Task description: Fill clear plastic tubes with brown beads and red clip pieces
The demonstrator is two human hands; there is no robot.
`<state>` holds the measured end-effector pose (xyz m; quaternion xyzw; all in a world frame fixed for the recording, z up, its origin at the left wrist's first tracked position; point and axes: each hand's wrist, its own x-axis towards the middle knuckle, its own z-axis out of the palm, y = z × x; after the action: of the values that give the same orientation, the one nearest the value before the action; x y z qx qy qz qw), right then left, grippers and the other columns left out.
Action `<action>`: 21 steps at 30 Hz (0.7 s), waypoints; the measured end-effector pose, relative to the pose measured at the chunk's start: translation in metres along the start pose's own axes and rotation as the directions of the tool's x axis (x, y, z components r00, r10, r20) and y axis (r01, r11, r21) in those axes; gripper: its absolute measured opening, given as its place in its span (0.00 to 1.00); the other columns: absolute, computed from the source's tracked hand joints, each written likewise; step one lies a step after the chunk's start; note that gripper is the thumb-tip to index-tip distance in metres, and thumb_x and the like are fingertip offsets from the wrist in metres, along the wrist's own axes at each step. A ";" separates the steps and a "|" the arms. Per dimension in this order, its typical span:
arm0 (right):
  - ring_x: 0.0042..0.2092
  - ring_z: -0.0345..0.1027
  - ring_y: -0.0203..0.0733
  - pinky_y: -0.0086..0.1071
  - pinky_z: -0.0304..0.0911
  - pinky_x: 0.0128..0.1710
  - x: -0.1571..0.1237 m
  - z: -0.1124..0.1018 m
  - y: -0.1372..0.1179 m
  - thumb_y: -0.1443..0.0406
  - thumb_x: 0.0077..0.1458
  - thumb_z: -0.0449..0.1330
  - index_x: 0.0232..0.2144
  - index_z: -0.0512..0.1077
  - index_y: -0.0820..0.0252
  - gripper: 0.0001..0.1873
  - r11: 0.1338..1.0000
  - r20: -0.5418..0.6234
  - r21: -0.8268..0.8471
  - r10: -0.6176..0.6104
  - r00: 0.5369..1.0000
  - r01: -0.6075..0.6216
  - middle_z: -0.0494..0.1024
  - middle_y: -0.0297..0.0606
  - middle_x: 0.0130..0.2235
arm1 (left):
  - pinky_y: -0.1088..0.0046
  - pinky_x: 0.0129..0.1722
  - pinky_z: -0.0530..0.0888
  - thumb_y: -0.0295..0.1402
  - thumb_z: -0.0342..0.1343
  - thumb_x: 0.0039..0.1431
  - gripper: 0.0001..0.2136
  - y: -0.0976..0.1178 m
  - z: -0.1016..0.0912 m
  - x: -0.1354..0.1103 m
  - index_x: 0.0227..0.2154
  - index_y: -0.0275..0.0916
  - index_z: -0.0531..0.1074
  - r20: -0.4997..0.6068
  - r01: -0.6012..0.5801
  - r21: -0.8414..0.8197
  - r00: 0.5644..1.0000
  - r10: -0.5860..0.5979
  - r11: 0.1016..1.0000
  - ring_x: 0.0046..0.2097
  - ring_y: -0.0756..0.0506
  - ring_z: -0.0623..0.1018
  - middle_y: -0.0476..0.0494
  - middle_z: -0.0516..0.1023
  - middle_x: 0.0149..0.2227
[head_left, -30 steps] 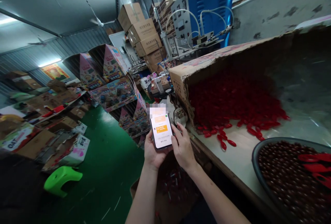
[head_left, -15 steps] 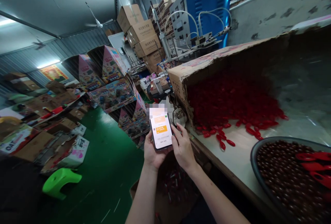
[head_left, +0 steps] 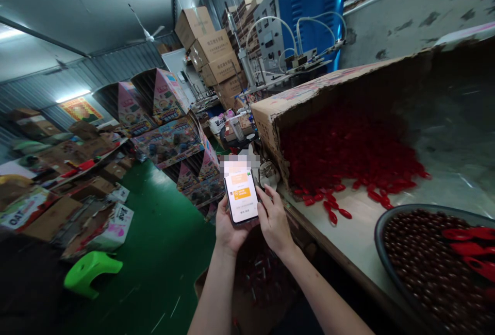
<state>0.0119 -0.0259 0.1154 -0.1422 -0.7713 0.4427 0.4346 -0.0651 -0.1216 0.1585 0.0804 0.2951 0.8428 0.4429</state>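
Note:
A lit smartphone is held upright at the middle of the view, its screen facing me with an orange box on it; the top is blurred out. My left hand is closed around its lower left side and underneath. Against the right edge of the phone rests my right hand, the thumb by the screen and the fingers curled along the side. To the right, a torn cardboard box lies on its side, spilling red plastic pieces onto the table.
A dark basin of brown balls, with red scoop-like pieces on top, stands at the right. Below my arms is an open carton. A green stool and cartons stand left. Display boxes and a blue machine stand behind.

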 end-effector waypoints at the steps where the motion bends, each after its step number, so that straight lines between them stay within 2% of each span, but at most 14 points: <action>1: 0.61 0.56 0.48 0.47 0.57 0.59 0.000 0.000 0.000 0.66 0.62 0.47 0.59 0.62 0.55 0.24 1.000 -0.003 0.002 -0.001 1.000 0.001 0.60 0.45 0.60 | 0.57 0.48 0.72 0.42 0.47 0.59 0.20 0.000 -0.001 0.000 0.47 0.35 0.73 -0.003 -0.001 0.002 1.000 0.001 1.000 0.45 0.38 0.79 0.37 0.79 0.45; 12: 0.61 0.56 0.47 0.46 0.56 0.60 0.002 -0.002 0.000 0.66 0.62 0.47 0.58 0.64 0.57 0.23 1.000 -0.001 0.021 0.015 1.000 -0.015 0.60 0.46 0.60 | 0.56 0.49 0.72 0.43 0.48 0.59 0.21 0.001 0.002 0.001 0.49 0.35 0.72 -0.044 -0.011 0.036 0.999 0.012 0.999 0.46 0.38 0.78 0.37 0.79 0.46; 21: 0.61 0.55 0.47 0.44 0.54 0.61 0.003 -0.004 0.002 0.66 0.61 0.47 0.58 0.64 0.59 0.23 0.999 -0.002 0.034 0.028 1.000 -0.028 0.60 0.46 0.60 | 0.56 0.49 0.72 0.43 0.48 0.59 0.22 0.000 -0.001 0.005 0.51 0.35 0.70 -0.032 -0.003 0.030 0.999 0.004 1.000 0.48 0.37 0.77 0.36 0.79 0.46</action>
<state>0.0130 -0.0208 0.1165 -0.1460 -0.7611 0.4617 0.4315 -0.0683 -0.1180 0.1569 0.0741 0.3148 0.8403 0.4351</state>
